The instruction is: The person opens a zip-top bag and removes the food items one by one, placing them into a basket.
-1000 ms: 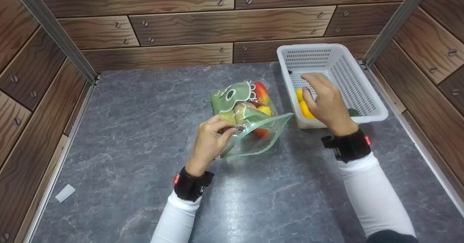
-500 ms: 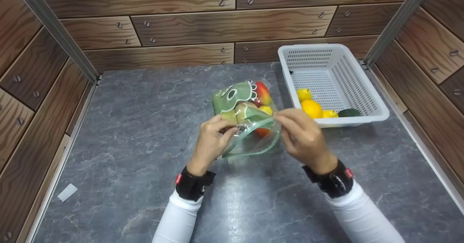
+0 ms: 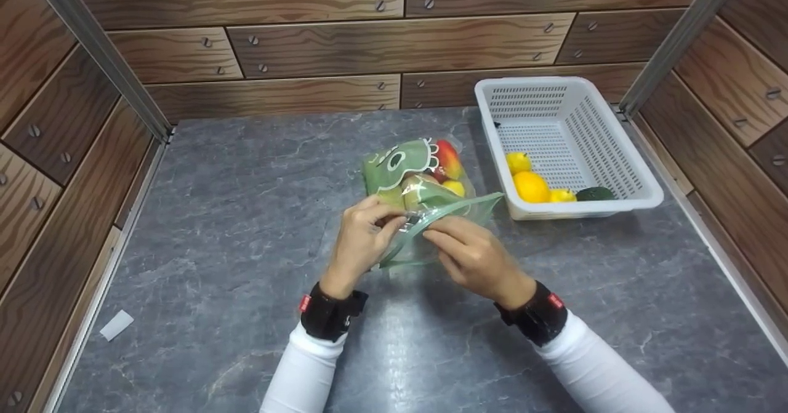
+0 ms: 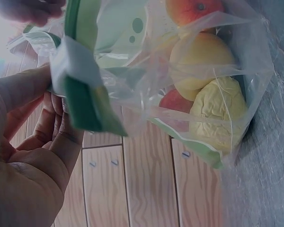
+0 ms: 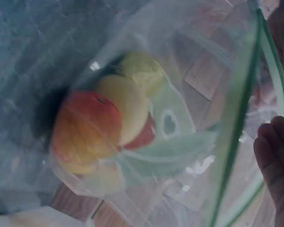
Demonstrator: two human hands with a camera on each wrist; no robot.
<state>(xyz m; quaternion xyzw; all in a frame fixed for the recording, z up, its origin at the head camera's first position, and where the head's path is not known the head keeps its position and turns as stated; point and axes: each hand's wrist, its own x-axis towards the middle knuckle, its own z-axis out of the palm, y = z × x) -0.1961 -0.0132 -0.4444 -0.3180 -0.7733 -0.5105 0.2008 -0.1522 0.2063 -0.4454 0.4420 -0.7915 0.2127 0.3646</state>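
A clear zip bag with a green cartoon print lies on the table, several fruits inside. Among them are a red-and-yellow mango and, in the left wrist view, a wrinkled pale-yellow fruit. My left hand pinches the left end of the bag's mouth, beside a white slider on the green zip strip. My right hand is at the bag's mouth, its fingertips close to the green lip and the thumb apart from them. The bag's right corner sticks out freely.
A white slotted basket stands at the back right. It holds an orange, yellow fruits and a dark green fruit. A white slip lies at the left, and wood-patterned walls enclose the table.
My right hand came from over the basket to the bag's right corner, then slid left along the mouth towards my left hand. The corner sprang back out. My left hand stayed put.
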